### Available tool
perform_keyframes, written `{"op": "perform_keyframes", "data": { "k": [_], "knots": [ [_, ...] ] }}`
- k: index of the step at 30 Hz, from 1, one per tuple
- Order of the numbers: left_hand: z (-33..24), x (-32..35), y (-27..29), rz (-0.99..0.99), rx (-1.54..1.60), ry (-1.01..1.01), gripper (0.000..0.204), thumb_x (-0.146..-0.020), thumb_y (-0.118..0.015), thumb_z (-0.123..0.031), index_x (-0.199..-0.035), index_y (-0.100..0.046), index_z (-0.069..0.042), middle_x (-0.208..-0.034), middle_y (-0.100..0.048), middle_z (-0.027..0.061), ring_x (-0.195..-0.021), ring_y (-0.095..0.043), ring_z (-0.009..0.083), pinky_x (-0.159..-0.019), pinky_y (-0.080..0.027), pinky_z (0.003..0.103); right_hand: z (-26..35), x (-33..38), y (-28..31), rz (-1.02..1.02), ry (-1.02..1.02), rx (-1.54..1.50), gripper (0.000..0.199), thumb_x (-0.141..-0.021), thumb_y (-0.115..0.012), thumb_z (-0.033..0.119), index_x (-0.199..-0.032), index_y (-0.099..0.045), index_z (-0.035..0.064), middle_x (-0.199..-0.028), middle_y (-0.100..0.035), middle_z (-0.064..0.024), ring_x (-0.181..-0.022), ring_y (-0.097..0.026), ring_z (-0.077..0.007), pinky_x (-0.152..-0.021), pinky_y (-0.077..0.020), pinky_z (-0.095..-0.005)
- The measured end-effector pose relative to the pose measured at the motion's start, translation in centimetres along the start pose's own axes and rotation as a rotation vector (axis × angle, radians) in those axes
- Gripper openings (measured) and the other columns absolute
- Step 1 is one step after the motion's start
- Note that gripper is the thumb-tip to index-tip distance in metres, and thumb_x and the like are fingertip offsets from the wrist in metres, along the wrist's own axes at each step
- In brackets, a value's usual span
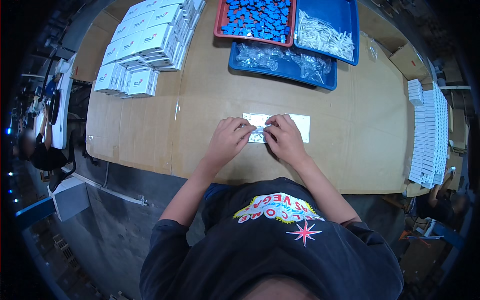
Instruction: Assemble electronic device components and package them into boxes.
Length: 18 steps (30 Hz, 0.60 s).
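Note:
A white printed sheet [303, 126] lies flat on the cardboard-covered table in front of me. My left hand [228, 137] is over the sheet's left end, thumb and fingertips pinched together. Facing it, my right hand [287, 140] rests over the middle of the sheet with its fingers closed the same way. Between the two sets of fingertips is a small, shiny, pale piece [259, 129], perhaps clear plastic; the fingers cover much of it, and its kind cannot be made out.
Stacked white boxes [131, 45] stand at the far left. A red tray [218, 31] of blue parts and a blue tray [354, 52] of white sticks overlap another blue tray [280, 76] with clear bags. White boxes [428, 135] line the right edge. People sit at both sides.

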State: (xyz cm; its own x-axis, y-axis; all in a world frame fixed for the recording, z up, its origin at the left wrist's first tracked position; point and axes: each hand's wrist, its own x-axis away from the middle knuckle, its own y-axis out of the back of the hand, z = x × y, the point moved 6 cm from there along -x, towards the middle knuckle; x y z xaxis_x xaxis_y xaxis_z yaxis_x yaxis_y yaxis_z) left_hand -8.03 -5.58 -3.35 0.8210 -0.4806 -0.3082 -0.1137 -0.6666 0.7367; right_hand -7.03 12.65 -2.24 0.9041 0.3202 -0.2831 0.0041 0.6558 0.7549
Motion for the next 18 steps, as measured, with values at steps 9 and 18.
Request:
{"op": "perform_keyframes", "data": {
  "k": [9, 18],
  "knots": [
    [-1.1, 0.8, -0.8, 0.012, -0.116, -0.060, 0.031, -0.087, -0.077, -0.021, -0.115, -0.075, -0.009, -0.113, -0.067, 0.0050, -0.108, -0.060, 0.0275, -0.097, -0.045, 0.043, 0.0, 0.0, -0.4, 0.064, 0.027, 0.027, 0.014, -0.083, -0.073, 0.006, -0.097, -0.073, 0.0047, -0.101, -0.065, -0.0058, -0.099, -0.059, -0.0271, -0.084, -0.0470, -0.0401],
    [-0.7, 1.8, -1.0, -0.024, -0.137, -0.049, 0.031, -0.086, -0.080, -0.027, -0.111, -0.075, -0.009, -0.115, -0.067, 0.0052, -0.110, -0.060, 0.0278, -0.098, -0.044, 0.043, 0.0, -0.1, -0.1, 0.070, -0.023, 0.161, 0.010, -0.085, -0.072, 0.010, -0.095, -0.073, 0.0080, -0.099, -0.067, -0.0043, -0.096, -0.060, -0.0253, -0.083, -0.0436, -0.0403]
  ]
}}
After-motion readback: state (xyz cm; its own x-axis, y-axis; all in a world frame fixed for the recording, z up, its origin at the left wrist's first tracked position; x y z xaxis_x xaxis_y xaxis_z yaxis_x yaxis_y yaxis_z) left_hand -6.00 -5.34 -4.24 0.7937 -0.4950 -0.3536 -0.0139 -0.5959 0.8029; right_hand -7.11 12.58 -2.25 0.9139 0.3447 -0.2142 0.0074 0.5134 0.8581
